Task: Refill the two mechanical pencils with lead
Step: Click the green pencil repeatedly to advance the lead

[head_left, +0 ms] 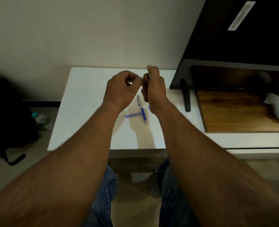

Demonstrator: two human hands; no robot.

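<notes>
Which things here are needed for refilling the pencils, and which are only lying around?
For the job: lying pencil; held pencil, gripped by the right hand; blue lead case; left hand, pinching beside the held pencil.
Lying about: television; water bottle; black bag; white object on the wooden board.

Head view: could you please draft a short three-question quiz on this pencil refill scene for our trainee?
1. True or false: both pencils lie on the white table.
2. The blue lead case lies: A) left of the lying pencil; B) right of it; C) in a hand.
3. Which hand grips the other pencil?
Key: 1 false; 2 A; 3 the right hand.
</notes>
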